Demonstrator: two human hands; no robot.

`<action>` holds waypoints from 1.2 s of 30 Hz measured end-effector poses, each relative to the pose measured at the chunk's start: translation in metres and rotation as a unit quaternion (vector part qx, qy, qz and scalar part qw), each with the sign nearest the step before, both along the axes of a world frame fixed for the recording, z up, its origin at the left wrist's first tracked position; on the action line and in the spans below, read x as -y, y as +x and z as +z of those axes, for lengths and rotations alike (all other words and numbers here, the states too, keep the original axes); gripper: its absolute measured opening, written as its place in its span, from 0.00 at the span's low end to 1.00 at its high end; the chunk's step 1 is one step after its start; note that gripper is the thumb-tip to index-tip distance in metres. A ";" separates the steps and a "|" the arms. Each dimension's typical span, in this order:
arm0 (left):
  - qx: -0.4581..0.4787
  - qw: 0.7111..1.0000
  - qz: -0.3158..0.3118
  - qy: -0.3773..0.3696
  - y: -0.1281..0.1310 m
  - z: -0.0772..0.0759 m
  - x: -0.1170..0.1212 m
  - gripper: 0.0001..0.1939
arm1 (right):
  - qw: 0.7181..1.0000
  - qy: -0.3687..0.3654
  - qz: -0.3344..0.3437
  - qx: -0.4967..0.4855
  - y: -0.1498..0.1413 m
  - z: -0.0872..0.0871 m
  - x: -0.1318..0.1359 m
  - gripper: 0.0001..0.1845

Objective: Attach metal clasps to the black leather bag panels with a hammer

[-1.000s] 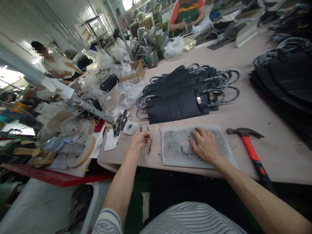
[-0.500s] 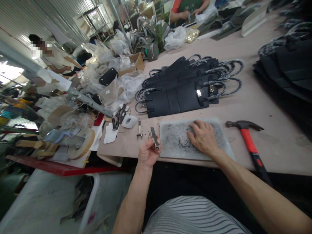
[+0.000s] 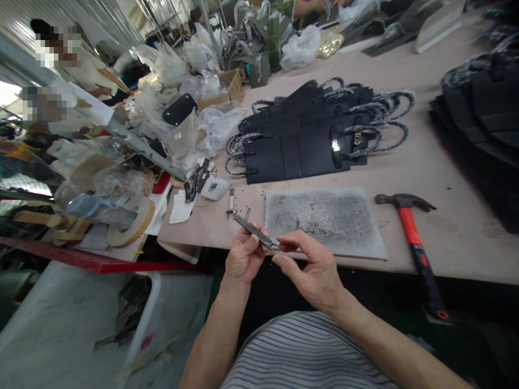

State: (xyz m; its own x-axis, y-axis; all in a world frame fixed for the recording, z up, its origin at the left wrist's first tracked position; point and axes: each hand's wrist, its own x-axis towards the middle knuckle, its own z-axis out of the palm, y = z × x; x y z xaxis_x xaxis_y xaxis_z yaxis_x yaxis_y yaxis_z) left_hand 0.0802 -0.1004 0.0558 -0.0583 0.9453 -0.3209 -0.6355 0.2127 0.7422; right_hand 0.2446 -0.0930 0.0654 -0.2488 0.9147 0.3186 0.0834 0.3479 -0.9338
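Note:
In my left hand (image 3: 245, 256) is a narrow, dark, flat strip (image 3: 253, 231), pinched between thumb and fingers and slanting down to the right. Something small and shiny sits at its lower end. My right hand (image 3: 312, 267) hovers close to that end, thumb and forefinger apart on either side; contact is hard to make out. Just beyond my left hand a thin metal rod (image 3: 247, 214) shows in part. A grey, scuffed board (image 3: 324, 219) lies on the table behind my right hand. To its right rests a claw hammer (image 3: 412, 232) with a red and black handle.
Black bag panels with wrapped handles (image 3: 300, 154) are piled behind the board. More black panels (image 3: 482, 124) stack at the right. Small tools (image 3: 198, 178) and a T-shaped metal piece (image 3: 231, 202) lie left. Plastic bags and a cardboard box (image 3: 231, 86) crowd the back left.
My left hand has picked up the dark strip and brought it nearer my body. My right hand has lifted off the board and come over to the strip's end.

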 end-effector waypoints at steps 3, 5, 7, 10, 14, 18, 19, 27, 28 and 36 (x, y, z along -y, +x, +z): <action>-0.008 1.000 -0.004 0.003 0.005 0.000 0.006 0.25 | 0.999 -0.012 -0.024 -0.029 -0.012 0.003 0.011 0.08; -0.015 1.000 0.000 0.005 0.007 -0.001 0.009 0.24 | 0.998 -0.017 -0.050 -0.035 -0.014 -0.001 0.013 0.06; -0.025 1.000 0.013 0.010 0.008 0.000 0.011 0.24 | 0.996 -0.022 -0.076 -0.039 -0.015 -0.005 0.015 0.05; -0.033 0.999 0.032 0.026 0.009 0.003 0.015 0.23 | 0.993 -0.033 -0.105 -0.045 -0.015 -0.008 0.020 0.05; -0.033 0.998 0.035 0.037 0.010 0.005 0.021 0.20 | 0.991 -0.043 -0.105 -0.065 -0.017 -0.013 0.027 0.03; -0.041 0.997 0.058 0.032 0.012 0.003 0.029 0.17 | 0.986 -0.098 -0.092 -0.102 -0.019 -0.019 0.032 0.03; -0.046 0.996 0.066 0.028 0.013 0.003 0.031 0.17 | 0.983 -0.116 -0.090 -0.111 -0.020 -0.020 0.033 0.04; -0.074 0.989 0.126 -0.014 0.019 0.000 0.042 0.14 | 0.944 -0.258 -0.070 -0.196 -0.025 -0.027 0.036 0.10; -0.081 0.988 0.132 -0.022 0.020 0.001 0.042 0.14 | 0.936 -0.277 -0.068 -0.205 -0.026 -0.028 0.035 0.11; -0.089 0.982 0.148 -0.070 0.019 0.001 0.038 0.16 | 0.902 -0.351 -0.047 -0.246 -0.029 -0.040 0.030 0.14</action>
